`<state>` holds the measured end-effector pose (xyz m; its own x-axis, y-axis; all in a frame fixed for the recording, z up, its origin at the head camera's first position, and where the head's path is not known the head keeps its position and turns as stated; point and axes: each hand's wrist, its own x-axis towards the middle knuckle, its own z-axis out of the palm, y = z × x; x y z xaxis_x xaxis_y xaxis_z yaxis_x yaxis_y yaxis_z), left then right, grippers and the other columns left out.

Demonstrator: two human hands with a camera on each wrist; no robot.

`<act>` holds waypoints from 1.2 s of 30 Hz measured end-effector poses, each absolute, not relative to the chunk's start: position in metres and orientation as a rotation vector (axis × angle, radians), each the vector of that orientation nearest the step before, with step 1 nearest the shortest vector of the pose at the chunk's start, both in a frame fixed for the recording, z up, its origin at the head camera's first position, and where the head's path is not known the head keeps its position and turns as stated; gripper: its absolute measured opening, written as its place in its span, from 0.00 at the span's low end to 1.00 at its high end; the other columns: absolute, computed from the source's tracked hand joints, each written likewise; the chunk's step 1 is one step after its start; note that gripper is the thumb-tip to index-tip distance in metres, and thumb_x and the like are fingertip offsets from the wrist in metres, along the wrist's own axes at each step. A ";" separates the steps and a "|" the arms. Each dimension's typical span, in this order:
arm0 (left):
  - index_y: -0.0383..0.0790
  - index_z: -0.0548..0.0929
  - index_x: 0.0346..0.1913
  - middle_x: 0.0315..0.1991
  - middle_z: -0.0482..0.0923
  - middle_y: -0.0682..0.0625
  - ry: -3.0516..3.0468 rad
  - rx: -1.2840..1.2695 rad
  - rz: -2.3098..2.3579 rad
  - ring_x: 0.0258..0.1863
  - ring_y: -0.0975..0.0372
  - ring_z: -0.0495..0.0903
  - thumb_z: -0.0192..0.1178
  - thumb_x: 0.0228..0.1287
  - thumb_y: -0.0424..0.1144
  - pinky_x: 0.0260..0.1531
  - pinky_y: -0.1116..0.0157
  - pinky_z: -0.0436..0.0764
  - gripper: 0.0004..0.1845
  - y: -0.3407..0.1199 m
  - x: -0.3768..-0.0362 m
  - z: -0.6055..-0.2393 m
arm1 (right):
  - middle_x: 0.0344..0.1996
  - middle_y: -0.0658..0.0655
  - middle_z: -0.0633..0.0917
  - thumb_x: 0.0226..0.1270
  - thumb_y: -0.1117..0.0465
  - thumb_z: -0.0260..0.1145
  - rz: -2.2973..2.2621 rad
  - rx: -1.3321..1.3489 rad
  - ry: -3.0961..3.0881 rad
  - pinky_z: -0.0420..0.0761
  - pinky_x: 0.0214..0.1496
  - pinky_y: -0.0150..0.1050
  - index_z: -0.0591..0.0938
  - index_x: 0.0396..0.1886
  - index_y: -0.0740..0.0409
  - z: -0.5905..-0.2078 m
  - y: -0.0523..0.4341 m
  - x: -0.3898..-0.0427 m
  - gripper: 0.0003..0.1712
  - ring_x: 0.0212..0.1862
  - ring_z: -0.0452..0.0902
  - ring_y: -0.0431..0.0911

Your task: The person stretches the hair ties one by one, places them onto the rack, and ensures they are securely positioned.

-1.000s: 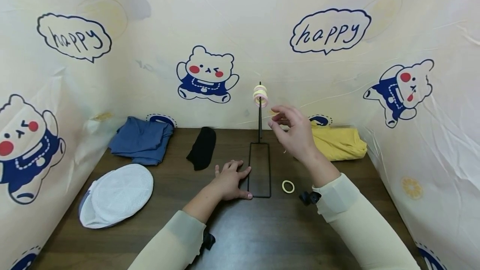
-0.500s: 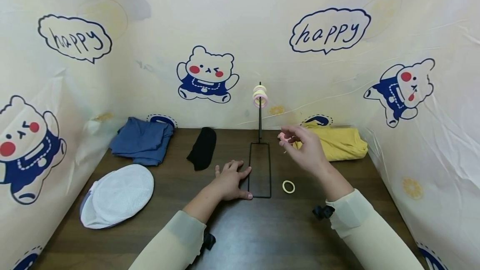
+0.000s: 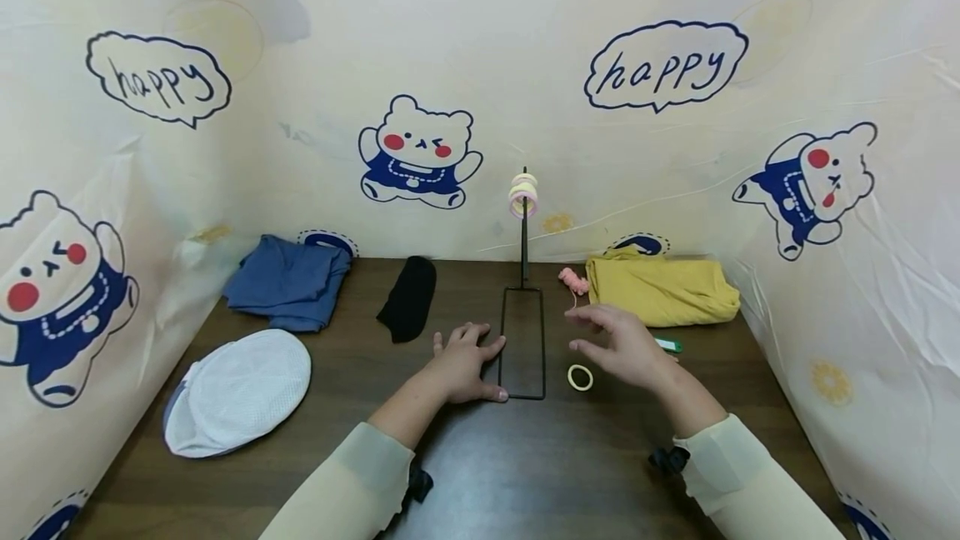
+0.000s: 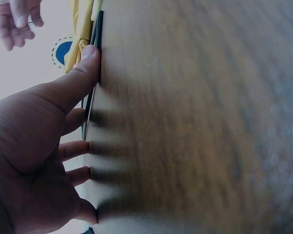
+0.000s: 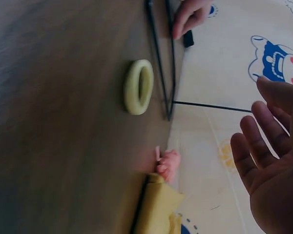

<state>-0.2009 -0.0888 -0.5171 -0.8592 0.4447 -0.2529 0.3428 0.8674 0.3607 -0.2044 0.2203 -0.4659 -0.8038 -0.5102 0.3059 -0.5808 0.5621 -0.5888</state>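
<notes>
A black wire stand [image 3: 522, 340] sits mid-table, its upright post carrying three hair ties [image 3: 522, 193] near the top. My left hand [image 3: 463, 363] lies flat on the table, thumb [image 4: 83, 73] pressing the stand's base frame [image 4: 95, 58]. My right hand [image 3: 618, 344] hovers open and empty just above a pale yellow hair tie [image 3: 579, 377] lying right of the base; that hair tie [image 5: 139, 87] also shows in the right wrist view, with the open fingers [image 5: 263, 156] above it. A pink hair tie [image 3: 573, 280] lies further back.
Yellow folded cloth [image 3: 660, 290] lies at the back right, with a small green item [image 3: 669, 345] in front of it. A black sock [image 3: 408, 298], blue folded cloth [image 3: 288, 282] and white mesh cap [image 3: 236, 390] are on the left. Printed sheet walls surround the table [image 3: 525, 473].
My right hand came down from beside the post's top to just above the table near the yellow hair tie. The left hand stayed put on the base.
</notes>
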 end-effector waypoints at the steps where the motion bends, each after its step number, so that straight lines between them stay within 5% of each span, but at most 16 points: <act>1: 0.60 0.61 0.82 0.83 0.49 0.47 2.708 0.586 0.438 0.82 0.44 0.43 0.71 0.55 0.69 0.69 0.26 0.43 0.53 -0.089 -0.201 -0.517 | 0.52 0.55 0.87 0.64 0.64 0.78 1.062 0.952 -2.713 0.84 0.51 0.51 0.85 0.60 0.56 -0.468 0.222 -0.204 0.24 0.48 0.83 0.50; 11: 0.61 0.60 0.82 0.83 0.49 0.47 2.719 0.596 0.417 0.82 0.44 0.44 0.70 0.56 0.70 0.69 0.26 0.44 0.53 -0.089 -0.203 -0.518 | 0.59 0.54 0.85 0.63 0.58 0.79 0.953 0.935 -3.022 0.79 0.60 0.56 0.82 0.66 0.56 -0.483 0.234 -0.198 0.31 0.61 0.80 0.53; 20: 0.60 0.61 0.82 0.83 0.49 0.47 2.715 0.594 0.427 0.82 0.44 0.44 0.70 0.56 0.69 0.69 0.26 0.43 0.53 -0.089 -0.202 -0.518 | 0.62 0.54 0.83 0.58 0.63 0.81 0.897 0.945 -3.181 0.74 0.67 0.59 0.79 0.69 0.56 -0.492 0.236 -0.200 0.38 0.66 0.76 0.55; 36: 0.60 0.61 0.82 0.83 0.50 0.47 2.714 0.594 0.436 0.82 0.43 0.44 0.71 0.56 0.69 0.69 0.26 0.43 0.53 -0.090 -0.200 -0.516 | 0.41 0.48 0.87 0.60 0.69 0.78 0.831 1.024 -3.138 0.81 0.48 0.45 0.88 0.49 0.55 -0.503 0.236 -0.206 0.17 0.45 0.81 0.45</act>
